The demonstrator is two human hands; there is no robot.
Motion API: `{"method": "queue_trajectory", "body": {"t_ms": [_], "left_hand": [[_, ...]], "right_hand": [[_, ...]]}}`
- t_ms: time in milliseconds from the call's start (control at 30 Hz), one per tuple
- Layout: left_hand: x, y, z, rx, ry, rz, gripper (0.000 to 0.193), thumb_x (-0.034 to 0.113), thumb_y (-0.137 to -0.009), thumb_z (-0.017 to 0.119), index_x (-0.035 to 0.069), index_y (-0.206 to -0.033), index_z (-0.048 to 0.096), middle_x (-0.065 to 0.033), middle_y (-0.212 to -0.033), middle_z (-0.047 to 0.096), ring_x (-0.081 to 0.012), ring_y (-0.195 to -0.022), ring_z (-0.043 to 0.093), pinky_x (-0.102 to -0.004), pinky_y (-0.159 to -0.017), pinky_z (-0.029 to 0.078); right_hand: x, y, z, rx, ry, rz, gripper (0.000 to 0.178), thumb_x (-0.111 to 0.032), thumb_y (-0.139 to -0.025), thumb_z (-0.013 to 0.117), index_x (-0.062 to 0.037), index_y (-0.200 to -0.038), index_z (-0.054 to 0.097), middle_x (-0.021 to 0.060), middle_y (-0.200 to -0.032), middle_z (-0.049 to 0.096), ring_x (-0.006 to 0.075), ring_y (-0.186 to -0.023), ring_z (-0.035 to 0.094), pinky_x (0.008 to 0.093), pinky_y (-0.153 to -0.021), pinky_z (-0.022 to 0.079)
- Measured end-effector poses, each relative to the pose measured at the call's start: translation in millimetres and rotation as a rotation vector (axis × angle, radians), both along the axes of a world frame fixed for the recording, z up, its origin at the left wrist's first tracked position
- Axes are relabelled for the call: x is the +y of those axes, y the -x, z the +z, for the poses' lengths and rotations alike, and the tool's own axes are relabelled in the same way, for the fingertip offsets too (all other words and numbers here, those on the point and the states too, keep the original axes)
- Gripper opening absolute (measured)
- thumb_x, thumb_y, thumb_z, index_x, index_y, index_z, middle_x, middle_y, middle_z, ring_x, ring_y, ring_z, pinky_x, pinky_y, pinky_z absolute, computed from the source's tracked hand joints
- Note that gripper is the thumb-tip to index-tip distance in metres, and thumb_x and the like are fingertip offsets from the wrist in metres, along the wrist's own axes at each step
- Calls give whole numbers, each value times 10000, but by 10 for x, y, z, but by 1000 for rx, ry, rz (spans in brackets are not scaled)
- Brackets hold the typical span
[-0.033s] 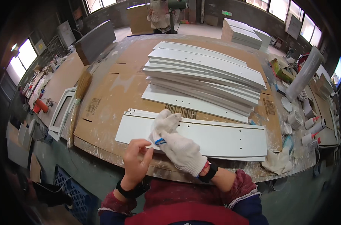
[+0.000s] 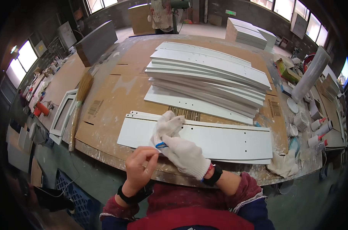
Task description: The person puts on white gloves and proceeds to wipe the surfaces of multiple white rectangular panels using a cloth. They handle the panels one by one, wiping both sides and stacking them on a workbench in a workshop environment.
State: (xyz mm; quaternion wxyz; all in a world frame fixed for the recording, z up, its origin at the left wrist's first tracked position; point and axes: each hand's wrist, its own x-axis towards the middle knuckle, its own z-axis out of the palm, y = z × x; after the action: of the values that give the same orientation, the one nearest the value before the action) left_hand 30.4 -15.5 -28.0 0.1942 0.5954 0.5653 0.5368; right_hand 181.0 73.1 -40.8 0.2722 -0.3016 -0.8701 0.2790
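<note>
My right hand (image 2: 187, 155), in a white knit glove, is closed on a loose crumpled white glove (image 2: 168, 123). A small blue object (image 2: 161, 145) sticks out at my right fingers; its kind is unclear. Bare and close beside it, my left hand (image 2: 139, 168) has its fingers curled and pressed together at the tips; what they pinch, if anything, is too small to make out. Under the hands lie white panels (image 2: 220, 142) with drilled holes and a narrow groove along the far edge. Past them rises a stack of similar white panels (image 2: 208, 73).
Brown cardboard (image 2: 124, 92) covers the table. A straw broom (image 2: 84, 90) and a white frame (image 2: 63, 115) lie at left. Bottles (image 2: 315, 141), a cloth (image 2: 283, 165) and a grey roll (image 2: 312, 73) crowd the right. More panel stacks (image 2: 247, 34) stand at the far end.
My left hand's fingers have drawn closer together and moved slightly toward the small blue object. The right hand and the panels stay nearly where they were.
</note>
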Motion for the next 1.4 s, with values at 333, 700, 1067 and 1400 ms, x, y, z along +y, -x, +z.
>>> {"method": "queue_trajectory", "body": {"t_ms": [333,700,1067,1400], "left_hand": [[41,-12,-68,390,-217,38,320,-39,-697,714,6,-1004,637,-129,-1066,627,-267,-854,614,-339,-719,509],[99,21,34,604,-325,-43,243,-68,-713,675,-8,-942,619,-126,-956,628,-269,-717,601,-350,-610,492],[140,-53,141,330,-294,49,272,-70,-748,676,6,-998,601,-96,-832,624,-173,-614,582,-276,-547,477],[156,105,35,680,123,-85,171,51,-889,535,-23,-1041,564,-89,-676,568,-145,-555,549,-293,-522,436]], "right_hand": [[66,-53,101,401,1085,113,254,-258,-894,629,-21,-986,640,20,-766,611,82,-623,553,255,-561,464],[-68,43,40,442,184,-58,185,-172,-895,592,-58,-1040,616,89,-821,624,248,-720,627,349,-638,498],[-62,-76,203,504,-98,41,274,-57,-834,645,-49,-1102,588,120,-890,617,262,-784,623,327,-691,503],[-12,-95,104,443,102,-35,271,-116,-836,624,-39,-1092,577,102,-846,615,244,-753,613,331,-684,500]]}}
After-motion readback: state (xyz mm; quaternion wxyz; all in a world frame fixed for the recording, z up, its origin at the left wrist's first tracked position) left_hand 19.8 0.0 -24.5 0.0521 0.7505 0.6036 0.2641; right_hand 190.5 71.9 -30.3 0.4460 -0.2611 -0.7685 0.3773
